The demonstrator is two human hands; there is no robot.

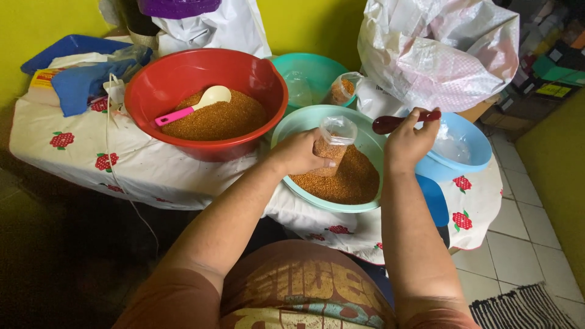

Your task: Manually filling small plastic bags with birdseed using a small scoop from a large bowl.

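Covering the table, a white cloth (140,164) with red flowers; yellow wall, tiled floor. Left hand (298,153) grips a small clear bag (332,143), part-filled with brown grain, upright over the teal bowl (292,125). Right hand (407,143) clasps a dark red spoon (396,122).

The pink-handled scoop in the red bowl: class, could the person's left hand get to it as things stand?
Probably not at once. The left hand is wrapped around a small clear bag of grain over the teal bowl. The pink-handled scoop lies uncovered on the grain in the red bowl beside it, so only the bag occupies that hand.
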